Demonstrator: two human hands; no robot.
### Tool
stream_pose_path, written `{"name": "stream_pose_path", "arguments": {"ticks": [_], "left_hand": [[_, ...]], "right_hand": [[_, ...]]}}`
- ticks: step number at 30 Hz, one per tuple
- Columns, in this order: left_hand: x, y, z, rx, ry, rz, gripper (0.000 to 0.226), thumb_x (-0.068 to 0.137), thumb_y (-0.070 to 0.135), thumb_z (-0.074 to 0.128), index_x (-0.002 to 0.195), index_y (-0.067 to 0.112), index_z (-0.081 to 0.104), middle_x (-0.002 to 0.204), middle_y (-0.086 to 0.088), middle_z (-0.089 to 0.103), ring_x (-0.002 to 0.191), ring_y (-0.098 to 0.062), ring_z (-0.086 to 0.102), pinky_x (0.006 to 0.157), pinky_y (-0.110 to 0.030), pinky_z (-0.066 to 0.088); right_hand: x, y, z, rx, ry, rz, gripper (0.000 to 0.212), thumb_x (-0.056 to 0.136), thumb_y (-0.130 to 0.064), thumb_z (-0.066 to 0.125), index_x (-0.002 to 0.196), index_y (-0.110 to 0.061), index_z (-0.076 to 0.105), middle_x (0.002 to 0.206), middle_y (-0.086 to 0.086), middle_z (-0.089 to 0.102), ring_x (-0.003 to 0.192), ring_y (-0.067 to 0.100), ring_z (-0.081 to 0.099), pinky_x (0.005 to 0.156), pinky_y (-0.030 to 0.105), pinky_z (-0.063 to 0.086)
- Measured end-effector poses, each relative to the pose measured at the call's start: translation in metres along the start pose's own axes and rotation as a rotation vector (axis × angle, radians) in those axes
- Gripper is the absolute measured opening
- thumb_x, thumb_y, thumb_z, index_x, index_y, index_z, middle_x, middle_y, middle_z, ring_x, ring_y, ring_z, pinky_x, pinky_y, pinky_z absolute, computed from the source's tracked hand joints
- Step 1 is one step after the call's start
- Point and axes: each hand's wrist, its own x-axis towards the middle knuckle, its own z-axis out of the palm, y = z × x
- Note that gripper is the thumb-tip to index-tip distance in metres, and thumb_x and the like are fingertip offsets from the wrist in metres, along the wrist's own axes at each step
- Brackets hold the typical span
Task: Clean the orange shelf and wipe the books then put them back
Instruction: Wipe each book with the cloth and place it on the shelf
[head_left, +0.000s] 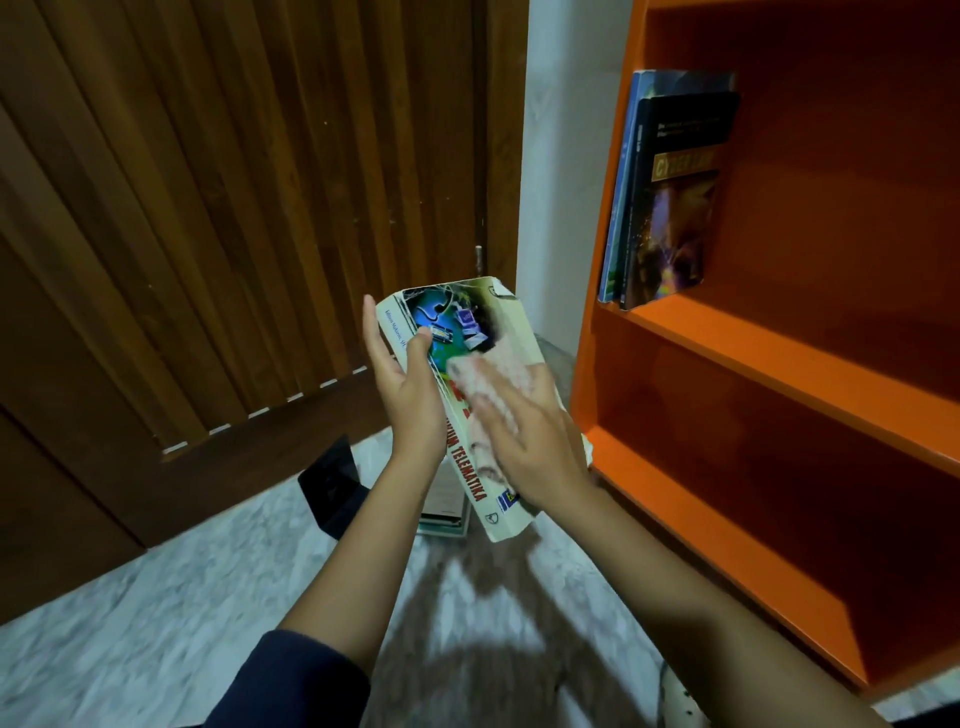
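wooden slatted door (234, 208) fills the view left of the orange shelf (779, 353); pale marble floor (156, 597) runs from the door's foot across to the shelf base

dark boxy object (332, 488) on the floor, left of the shelf and near the door; can't tell what it is

dark sleeve (301, 686) on the left forearm, bottom edge, well left of the shelf

left hand (410, 395): grasping the paperback (467, 332) at its spine side, thumb over the front cover, fingers behind. paperback is up in the air, tilted, just left of the shelf's left wall and not touching it; worn top corner, "TELEMATIKA" readable on the cover

cloth (488, 379): pale, lying on the paperback's cover, blurred

right hand (530, 447): flat on the cloth, fingers fairly straight and spread, pressing it onto the cover, gripping nothing; blurred

small stack of books (447, 512) on the floor under the paperback, just left of the shelf base, mostly hidden by the arms

white wall strip (561, 156) between door and shelf

standing books (670, 197): inside the shelf on its upper board, upright against the left wall, black cover facing out, a blue one behind it. the boards below hold nothing visible
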Motion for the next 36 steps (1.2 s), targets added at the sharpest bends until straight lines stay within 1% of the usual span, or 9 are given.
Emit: {"name": "stream_pose_path", "arguments": {"ticks": [2, 6, 11, 14, 18, 20, 25, 31, 36], "left_hand": [[0.002, 0.0, -0.005, -0.011, 0.03, 0.007, 0.053, 0.096, 0.014, 0.048, 0.139, 0.039, 0.028, 0.137, -0.002, 0.048, 0.117, -0.023, 0.058, 0.089, -0.04, 0.054], [0.005, 0.004, -0.011, -0.03, 0.053, 0.026, 0.053, 0.097, 0.012, 0.047, 0.136, 0.04, 0.026, 0.132, -0.001, 0.05, 0.11, -0.024, 0.062, 0.082, -0.039, 0.057], [0.014, 0.008, -0.017, -0.066, 0.152, 0.054, 0.057, 0.097, 0.012, 0.048, 0.143, 0.034, 0.022, 0.135, -0.007, 0.049, 0.111, -0.028, 0.061, 0.086, -0.045, 0.055], [0.019, 0.011, -0.022, -0.087, 0.169, 0.059, 0.057, 0.097, 0.013, 0.047, 0.144, 0.033, 0.021, 0.124, -0.001, 0.054, 0.105, -0.029, 0.063, 0.078, -0.039, 0.057], [0.021, 0.017, -0.021, -0.081, 0.101, 0.059, 0.056, 0.097, 0.013, 0.047, 0.143, 0.033, 0.022, 0.123, 0.002, 0.054, 0.106, -0.028, 0.064, 0.078, -0.038, 0.057], [0.022, 0.018, -0.015, -0.072, 0.042, 0.056, 0.056, 0.097, 0.011, 0.047, 0.143, 0.033, 0.024, 0.128, -0.002, 0.052, 0.106, -0.027, 0.063, 0.077, -0.038, 0.057], [0.022, 0.015, 0.022, -0.036, -0.171, 0.071, 0.055, 0.096, 0.008, 0.044, 0.142, 0.032, 0.026, 0.131, -0.01, 0.052, 0.101, -0.025, 0.066, 0.072, -0.031, 0.058], [0.035, 0.019, 0.103, -0.121, -0.33, 0.124, 0.053, 0.096, 0.009, 0.044, 0.14, 0.033, 0.026, 0.123, 0.002, 0.054, 0.097, -0.019, 0.068, 0.072, -0.033, 0.059], [0.051, 0.012, 0.179, -0.217, -0.478, 0.246, 0.057, 0.088, 0.018, 0.048, 0.136, 0.04, 0.027, 0.137, -0.007, 0.044, 0.102, -0.017, 0.066, 0.073, -0.032, 0.058]], "right_hand": [[-0.006, 0.004, -0.002, 0.035, -0.023, -0.052, 0.044, 0.095, -0.047, 0.043, 0.138, -0.04, 0.04, 0.116, -0.003, 0.038, 0.088, 0.003, 0.048, 0.067, 0.021, 0.049], [-0.008, 0.026, -0.002, 0.084, -0.039, 0.299, 0.043, 0.097, -0.042, 0.041, 0.139, -0.038, 0.038, 0.116, 0.0, 0.037, 0.081, 0.001, 0.052, 0.045, 0.006, 0.034], [-0.042, 0.018, 0.015, 0.199, -0.028, -0.189, 0.044, 0.092, -0.051, 0.043, 0.135, -0.041, 0.043, 0.117, -0.004, 0.045, 0.099, 0.01, 0.056, 0.067, 0.014, 0.051], [-0.052, 0.033, 0.016, 0.079, 0.013, -0.293, 0.043, 0.092, -0.05, 0.044, 0.132, -0.035, 0.049, 0.118, 0.0, 0.05, 0.095, 0.016, 0.058, 0.061, 0.017, 0.048], [-0.04, 0.051, 0.009, -0.085, 0.064, 0.071, 0.05, 0.092, -0.058, 0.033, 0.136, -0.038, 0.044, 0.105, -0.009, 0.044, 0.077, 0.009, 0.052, 0.051, 0.01, 0.029], [-0.026, 0.057, 0.001, -0.09, 0.08, 0.234, 0.046, 0.096, -0.053, 0.035, 0.14, -0.04, 0.037, 0.111, -0.006, 0.045, 0.081, 0.011, 0.051, 0.055, 0.018, 0.035], [0.034, 0.073, -0.04, 0.395, 0.072, 0.33, 0.031, 0.097, -0.042, 0.041, 0.124, -0.036, 0.055, 0.119, -0.007, 0.064, 0.112, 0.017, 0.06, 0.095, 0.04, 0.048], [0.093, 0.091, -0.122, 0.781, 0.062, 0.306, 0.027, 0.096, -0.026, 0.047, 0.117, -0.018, 0.061, 0.114, 0.005, 0.069, 0.106, 0.022, 0.065, 0.096, 0.042, 0.049], [0.124, 0.111, -0.174, 0.778, 0.327, 0.161, 0.03, 0.081, -0.021, 0.062, 0.11, -0.017, 0.061, 0.106, 0.008, 0.07, 0.094, 0.021, 0.069, 0.082, 0.035, 0.057]]}}
